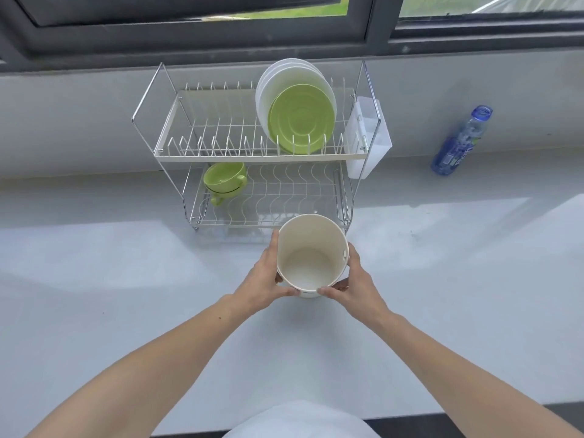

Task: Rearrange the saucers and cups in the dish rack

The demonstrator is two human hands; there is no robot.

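A cream cup, tall and open at the top, is held over the counter just in front of the dish rack. My left hand grips its left side and my right hand grips its right side. On the rack's upper tier a green saucer stands upright in front of several white saucers. On the lower tier, at the left, green cups are stacked, with handles pointing right and down.
A white plastic cutlery holder hangs on the rack's right side. A blue bottle lies on the grey counter at the far right. A dark window frame runs behind the rack.
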